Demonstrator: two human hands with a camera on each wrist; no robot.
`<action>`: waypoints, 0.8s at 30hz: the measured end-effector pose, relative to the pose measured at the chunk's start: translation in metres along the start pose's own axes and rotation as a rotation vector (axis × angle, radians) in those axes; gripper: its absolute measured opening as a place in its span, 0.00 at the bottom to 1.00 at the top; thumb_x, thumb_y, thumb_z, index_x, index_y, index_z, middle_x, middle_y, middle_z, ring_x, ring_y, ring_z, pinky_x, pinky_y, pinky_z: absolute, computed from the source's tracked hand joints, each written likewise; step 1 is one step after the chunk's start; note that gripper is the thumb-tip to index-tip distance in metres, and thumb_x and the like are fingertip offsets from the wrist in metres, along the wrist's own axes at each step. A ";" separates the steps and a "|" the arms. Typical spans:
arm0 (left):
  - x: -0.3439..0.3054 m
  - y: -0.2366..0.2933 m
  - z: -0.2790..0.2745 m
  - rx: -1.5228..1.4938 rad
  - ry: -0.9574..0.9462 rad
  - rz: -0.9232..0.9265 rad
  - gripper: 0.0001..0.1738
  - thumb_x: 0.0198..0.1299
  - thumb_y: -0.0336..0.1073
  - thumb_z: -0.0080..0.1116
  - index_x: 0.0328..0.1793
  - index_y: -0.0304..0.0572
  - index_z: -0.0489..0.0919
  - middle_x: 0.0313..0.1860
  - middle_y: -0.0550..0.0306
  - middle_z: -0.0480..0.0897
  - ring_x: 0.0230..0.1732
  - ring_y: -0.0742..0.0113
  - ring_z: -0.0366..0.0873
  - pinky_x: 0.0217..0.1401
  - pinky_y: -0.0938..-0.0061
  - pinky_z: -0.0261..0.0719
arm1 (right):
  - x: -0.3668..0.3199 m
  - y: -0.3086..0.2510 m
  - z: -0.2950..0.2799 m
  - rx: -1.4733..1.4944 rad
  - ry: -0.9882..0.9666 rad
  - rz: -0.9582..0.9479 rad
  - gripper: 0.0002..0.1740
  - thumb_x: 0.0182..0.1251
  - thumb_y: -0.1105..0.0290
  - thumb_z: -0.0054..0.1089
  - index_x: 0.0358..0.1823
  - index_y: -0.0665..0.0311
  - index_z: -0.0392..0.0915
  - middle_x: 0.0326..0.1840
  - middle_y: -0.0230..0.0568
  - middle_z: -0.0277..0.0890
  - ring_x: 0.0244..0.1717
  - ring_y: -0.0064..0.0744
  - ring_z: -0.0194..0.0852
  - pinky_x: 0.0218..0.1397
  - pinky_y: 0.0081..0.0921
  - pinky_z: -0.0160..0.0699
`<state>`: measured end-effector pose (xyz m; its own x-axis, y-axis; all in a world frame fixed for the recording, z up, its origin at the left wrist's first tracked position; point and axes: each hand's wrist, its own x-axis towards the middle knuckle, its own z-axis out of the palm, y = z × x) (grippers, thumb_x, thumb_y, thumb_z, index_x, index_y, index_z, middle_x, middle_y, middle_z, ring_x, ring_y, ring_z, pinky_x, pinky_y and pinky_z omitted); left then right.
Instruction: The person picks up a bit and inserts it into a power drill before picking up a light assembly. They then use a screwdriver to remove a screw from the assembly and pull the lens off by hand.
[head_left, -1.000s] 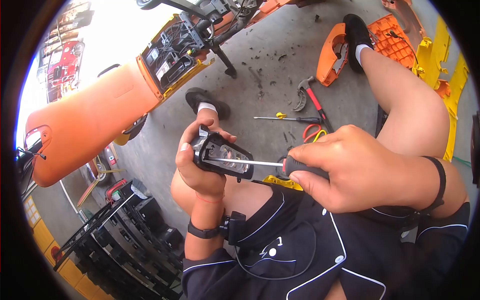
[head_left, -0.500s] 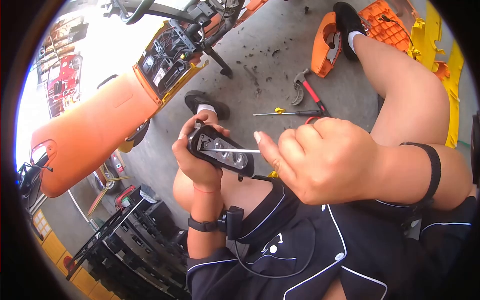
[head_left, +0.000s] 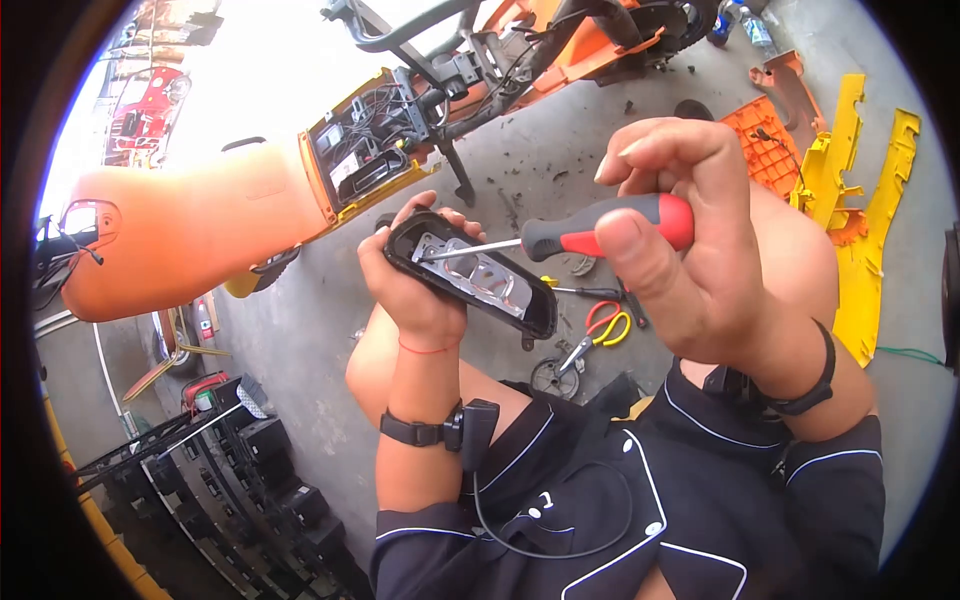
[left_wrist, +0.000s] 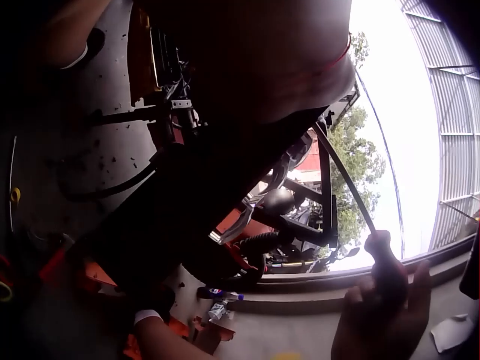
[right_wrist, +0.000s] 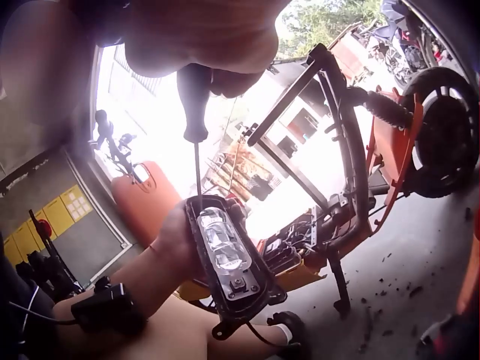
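Note:
My left hand [head_left: 420, 305] grips a long lamp unit [head_left: 485, 278] from below, its black frame round clear lenses facing up. A screwdriver [head_left: 575, 232] with a red-and-black handle is in my right hand [head_left: 715, 285], the handle lying between thumb and bent fingers. Its shaft slants down into the lamp, the tip at the end nearest my left fingers. In the right wrist view the screwdriver [right_wrist: 194, 105] stands nearly upright over one end of the lamp [right_wrist: 225, 251], and a cable hangs below the frame.
An orange scooter body [head_left: 220, 235] with bared frame and wiring stands ahead. On the floor lie scissors [head_left: 600, 328] with red and yellow handles, a round grey part [head_left: 555, 378], yellow panels [head_left: 882, 220] and an orange grid panel [head_left: 765, 140]. Black parts [head_left: 240, 470] are stacked at lower left.
My right hand has shifted from a closed grip on the screwdriver handle to a looser one, thumb and fingers spread. The lamp has turned to face up more. The head view has shifted.

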<state>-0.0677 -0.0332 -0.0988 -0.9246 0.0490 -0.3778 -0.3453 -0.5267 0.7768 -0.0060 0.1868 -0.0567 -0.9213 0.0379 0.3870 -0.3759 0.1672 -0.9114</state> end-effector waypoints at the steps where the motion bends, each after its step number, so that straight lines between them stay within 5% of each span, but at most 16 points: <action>1: -0.001 0.000 0.000 -0.047 -0.015 -0.045 0.33 0.61 0.55 0.36 0.57 0.33 0.71 0.36 0.47 0.80 0.39 0.52 0.78 0.47 0.58 0.78 | 0.001 -0.004 0.000 -0.021 0.025 -0.084 0.21 0.69 0.67 0.59 0.55 0.65 0.60 0.50 0.40 0.65 0.40 0.20 0.60 0.47 0.19 0.65; 7: -0.009 -0.013 0.008 -0.229 -0.152 -0.198 0.33 0.61 0.56 0.35 0.56 0.34 0.72 0.35 0.46 0.80 0.38 0.51 0.79 0.45 0.58 0.80 | 0.026 -0.046 0.008 -0.122 -0.027 -0.117 0.15 0.72 0.76 0.53 0.54 0.66 0.59 0.52 0.45 0.67 0.49 0.24 0.69 0.57 0.25 0.70; 10: -0.020 -0.017 0.017 -0.272 -0.204 -0.203 0.33 0.61 0.56 0.33 0.55 0.32 0.73 0.34 0.47 0.81 0.37 0.53 0.80 0.45 0.60 0.81 | 0.037 -0.063 0.026 0.092 -0.080 -0.234 0.16 0.72 0.78 0.52 0.57 0.70 0.61 0.44 0.46 0.74 0.37 0.22 0.74 0.44 0.21 0.77; 12: -0.020 -0.019 0.012 -0.422 -0.406 -0.304 0.35 0.61 0.57 0.31 0.56 0.33 0.73 0.35 0.49 0.81 0.39 0.56 0.81 0.46 0.62 0.81 | 0.044 -0.070 0.039 0.149 -0.095 -0.322 0.17 0.72 0.80 0.51 0.59 0.71 0.62 0.39 0.47 0.77 0.28 0.20 0.75 0.34 0.18 0.78; 17: -0.029 -0.016 0.007 -0.480 -0.533 -0.491 0.35 0.63 0.57 0.30 0.56 0.35 0.76 0.39 0.49 0.82 0.43 0.57 0.82 0.48 0.62 0.82 | 0.047 -0.092 0.055 0.214 -0.330 -0.496 0.21 0.60 0.89 0.48 0.54 0.66 0.61 0.39 0.48 0.74 0.29 0.20 0.72 0.33 0.19 0.76; 22: -0.041 -0.020 0.016 -0.417 -0.412 -0.562 0.32 0.64 0.56 0.35 0.52 0.35 0.77 0.37 0.48 0.82 0.40 0.55 0.82 0.49 0.59 0.81 | 0.048 -0.097 0.060 0.377 -0.455 -0.407 0.25 0.60 0.88 0.56 0.55 0.59 0.60 0.46 0.44 0.66 0.39 0.26 0.73 0.42 0.24 0.77; 24: -0.039 -0.022 0.017 -0.437 -0.470 -0.521 0.32 0.63 0.57 0.35 0.53 0.35 0.75 0.36 0.48 0.82 0.38 0.53 0.82 0.46 0.59 0.82 | 0.048 -0.085 0.057 0.154 -0.235 -0.591 0.26 0.61 0.82 0.63 0.56 0.59 0.60 0.48 0.43 0.65 0.40 0.27 0.73 0.44 0.25 0.78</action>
<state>-0.0266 -0.0094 -0.0927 -0.6680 0.6766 -0.3097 -0.7440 -0.6166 0.2575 -0.0239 0.1188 0.0314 -0.5454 -0.2369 0.8040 -0.8197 -0.0498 -0.5707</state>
